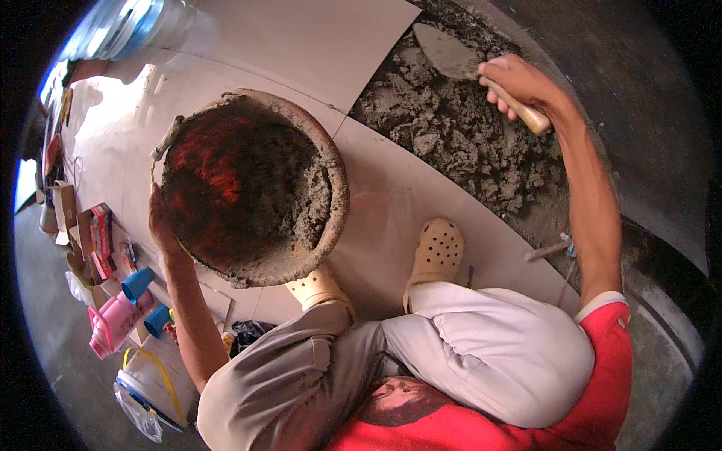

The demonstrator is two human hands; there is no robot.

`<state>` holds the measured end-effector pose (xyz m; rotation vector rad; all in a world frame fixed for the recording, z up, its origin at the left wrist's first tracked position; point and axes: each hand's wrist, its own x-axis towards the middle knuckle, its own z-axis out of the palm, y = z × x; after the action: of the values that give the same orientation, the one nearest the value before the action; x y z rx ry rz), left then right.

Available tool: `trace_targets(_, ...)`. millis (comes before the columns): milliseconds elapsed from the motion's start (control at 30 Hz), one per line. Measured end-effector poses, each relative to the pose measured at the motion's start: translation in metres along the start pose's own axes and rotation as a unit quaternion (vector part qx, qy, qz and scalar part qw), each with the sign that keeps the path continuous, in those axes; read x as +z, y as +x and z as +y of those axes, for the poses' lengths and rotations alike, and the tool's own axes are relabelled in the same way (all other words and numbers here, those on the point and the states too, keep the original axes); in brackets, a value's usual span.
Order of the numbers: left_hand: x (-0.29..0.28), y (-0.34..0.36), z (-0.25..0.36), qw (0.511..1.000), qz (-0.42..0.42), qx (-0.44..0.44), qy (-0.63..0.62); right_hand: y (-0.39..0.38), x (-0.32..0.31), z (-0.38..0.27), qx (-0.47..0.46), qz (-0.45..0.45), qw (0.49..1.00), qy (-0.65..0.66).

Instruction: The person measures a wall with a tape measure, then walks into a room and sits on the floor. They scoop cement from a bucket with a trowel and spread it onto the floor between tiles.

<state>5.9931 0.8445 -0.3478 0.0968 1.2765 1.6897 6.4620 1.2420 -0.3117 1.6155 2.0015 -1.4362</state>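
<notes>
My left hand [160,214] grips the left side of a round, mortar-crusted basin [331,195], which is tipped up above the tiled floor and holds some grey mortar [308,210] in a dark interior with a reddish patch. My right hand [515,86] is closed on the wooden handle [532,116] of a trowel. The trowel's grey, mortar-coated blade [444,49] lies over a heap of lumpy mortar [459,143] on the untiled strip of floor beside the tiles.
Pale tiles [301,41] border the mortar. A mallet-like tool [545,252] lies at the tile edge. Along the left are blue bottles [105,30], cardboard boxes [64,210], a pink jug [113,323], blue cups [137,284] and a white bucket [154,387]. My sandaled feet [440,248] are below.
</notes>
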Motion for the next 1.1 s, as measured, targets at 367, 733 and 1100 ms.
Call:
trace_targets(367, 0.007, -0.006, 0.001, 0.998, 0.036, 0.009, 0.046, -0.003, -0.012, 0.000, 0.009, -0.019, 0.999, -0.041)
trace_targets(733, -0.006, -0.001, 0.000, 0.994, 0.029, 0.065, 0.079, -0.079, 0.032, 0.054, 0.056, -0.165, 0.981, -0.085)
trace_targets(1100, 0.008, -0.012, 0.004, 0.991, 0.024, 0.066, 0.112, -0.098, 0.044, 0.030, -0.218, -0.001, 0.907, -0.360)
